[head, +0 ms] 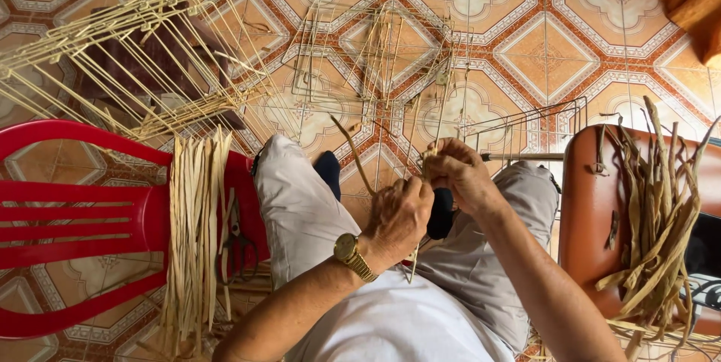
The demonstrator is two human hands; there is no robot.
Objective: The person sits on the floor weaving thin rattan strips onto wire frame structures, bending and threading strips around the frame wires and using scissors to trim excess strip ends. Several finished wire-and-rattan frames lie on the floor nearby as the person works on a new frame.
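A seated person is working pale fibre strips [420, 182] over the lap: the left hand [398, 215] is closing around 1 strand, the right hand [460, 174] pinching the strips against a wire frame [526, 125]. A strip bundle [194, 234] is lying across the red chair [75, 215], left.

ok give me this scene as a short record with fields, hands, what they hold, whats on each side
left hand: closed on a pale fibre strand that rises past the knee
right hand: pinching strands at a wire frame over the lap
wrist: gold watch on the left
left side: red plastic chair with a bundle of pale strips and scissors
right side: brown seat with darker dried strips
floor: patterned tiles, more wire frames
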